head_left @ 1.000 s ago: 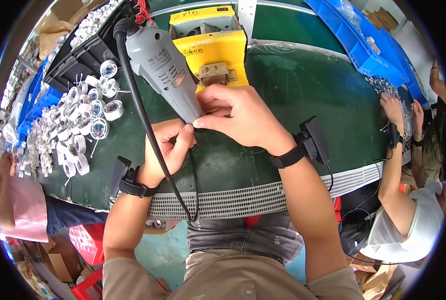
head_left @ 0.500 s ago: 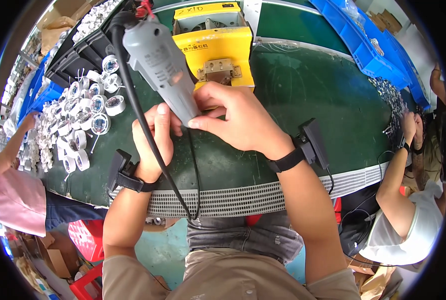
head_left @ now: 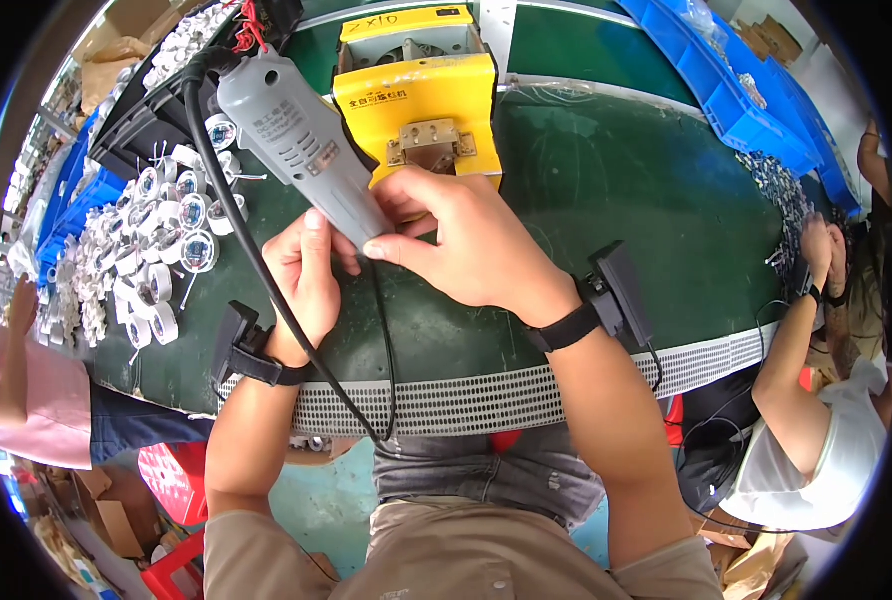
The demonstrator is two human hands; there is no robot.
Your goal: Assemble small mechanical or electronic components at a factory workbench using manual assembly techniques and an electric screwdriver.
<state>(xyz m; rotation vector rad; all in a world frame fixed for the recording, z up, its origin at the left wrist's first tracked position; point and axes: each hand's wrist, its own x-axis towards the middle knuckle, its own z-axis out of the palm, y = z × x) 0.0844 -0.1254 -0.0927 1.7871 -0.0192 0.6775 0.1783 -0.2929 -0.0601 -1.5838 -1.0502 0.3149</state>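
Observation:
A grey electric screwdriver hangs tilted from a red coiled cord, its lower end toward me. My right hand closes round that lower end, thumb in front and fingers behind. Just left of the tip, my left hand has its thumb raised and its fingers curled. The tool's body hides the left fingertips and whatever they pinch. A thick black cable loops from the tool's top down past my left hand. Beyond my hands stands a yellow machine with a metal fixture on its front.
White round parts with wires are heaped on the green table at left, beside a black crate. Blue bins and a pile of small parts are at right. Co-workers sit at both sides.
The screwdriver's upper end has swung left and slightly down. Both my hands have shifted a little left with it. The left co-worker's hand has drawn back from the parts pile.

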